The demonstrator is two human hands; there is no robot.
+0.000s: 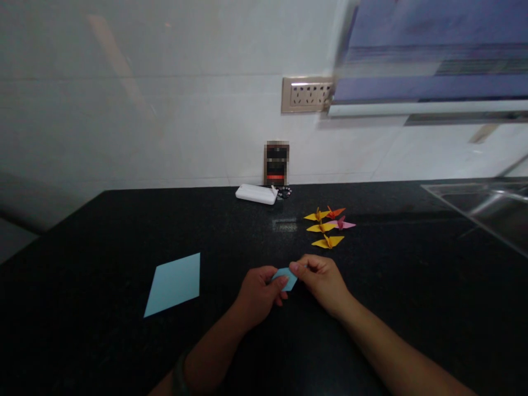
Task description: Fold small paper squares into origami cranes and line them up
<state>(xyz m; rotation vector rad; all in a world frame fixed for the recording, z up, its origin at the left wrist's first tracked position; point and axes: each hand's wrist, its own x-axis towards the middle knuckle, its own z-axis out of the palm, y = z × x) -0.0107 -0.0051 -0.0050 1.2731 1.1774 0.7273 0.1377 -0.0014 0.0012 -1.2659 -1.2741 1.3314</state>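
Note:
Between my two hands is a small piece of folded light blue paper [286,276], held just above the dark countertop [231,242]. My left hand [259,291] pinches its left side, thumb on top and fingers beneath. At its upper right edge, my right hand [322,279] grips the paper between thumb and fingers. A flat sheet of light blue paper [175,285] lies to the left of my hands. Beyond my right hand sit several small folded paper cranes, among them a yellow crane [328,242], an orange crane [335,213] and a pink crane [343,224].
A white power bank [256,193] with a beaded strap [284,192] lies near the wall. Behind it, a pixelated dark object [276,163] leans there. A socket panel [307,94] is on the wall, and a metal sink [487,206] is at the right.

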